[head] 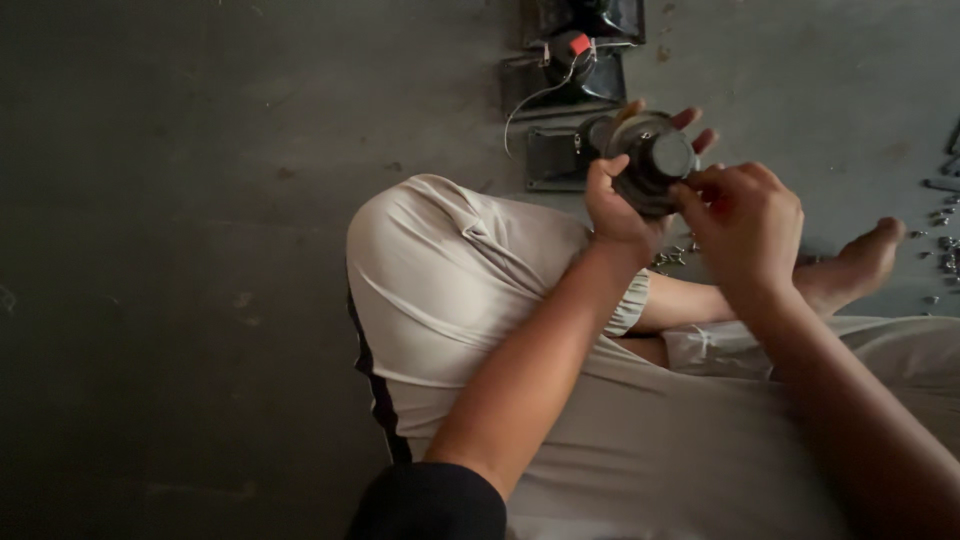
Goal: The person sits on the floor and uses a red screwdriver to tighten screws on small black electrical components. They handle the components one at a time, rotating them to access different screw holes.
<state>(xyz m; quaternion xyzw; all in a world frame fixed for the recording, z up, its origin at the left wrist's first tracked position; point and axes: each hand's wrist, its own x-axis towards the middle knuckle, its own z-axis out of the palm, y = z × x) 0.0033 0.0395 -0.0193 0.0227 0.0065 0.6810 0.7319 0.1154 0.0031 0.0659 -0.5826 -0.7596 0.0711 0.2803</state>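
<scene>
With the left hand (pixel 618 205) clamped around the round speaker (pixel 655 160), the right hand (pixel 745 225) pinching its rim should work gently, steadily.

Both bare forearms reach forward over the crossed legs. The left hand (pixel 622 205) curls upward, fingers spread in a grasp; the right hand (pixel 745 225) pinches, knuckles up.
</scene>
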